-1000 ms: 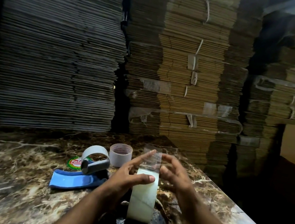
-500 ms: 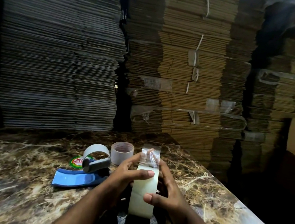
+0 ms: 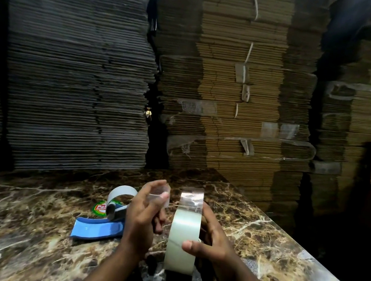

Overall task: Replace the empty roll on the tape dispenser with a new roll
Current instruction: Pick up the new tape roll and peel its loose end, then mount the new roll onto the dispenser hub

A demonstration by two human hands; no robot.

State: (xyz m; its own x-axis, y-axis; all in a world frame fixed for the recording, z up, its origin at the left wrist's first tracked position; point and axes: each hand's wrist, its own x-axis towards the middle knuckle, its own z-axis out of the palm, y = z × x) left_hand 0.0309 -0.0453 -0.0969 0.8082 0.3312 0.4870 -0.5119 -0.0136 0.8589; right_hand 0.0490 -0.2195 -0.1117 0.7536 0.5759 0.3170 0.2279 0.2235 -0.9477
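The new roll of clear tape (image 3: 181, 247) stands on edge above the marble table (image 3: 259, 250). My right hand (image 3: 212, 241) grips it, thumb on its outer face and fingers behind. A loose shiny tape end (image 3: 191, 199) sticks up from the roll's top. My left hand (image 3: 143, 218) is off the roll, just to its left, fingers apart and curled. Behind those fingers shows the pale empty core (image 3: 159, 195), partly hidden. The blue tape dispenser (image 3: 98, 227) lies on the table to the left, its grey handle (image 3: 117, 210) and white curved guard (image 3: 122, 192) pointing up.
A round green and red label (image 3: 98, 208) lies under the dispenser. Tall stacks of flattened cardboard (image 3: 234, 87) wall in the table's far side. The table's right edge (image 3: 328, 267) drops off into a dark gap.
My left hand has let go of the roll and moved left. My right hand still holds the roll, with the tape end still standing up from it.
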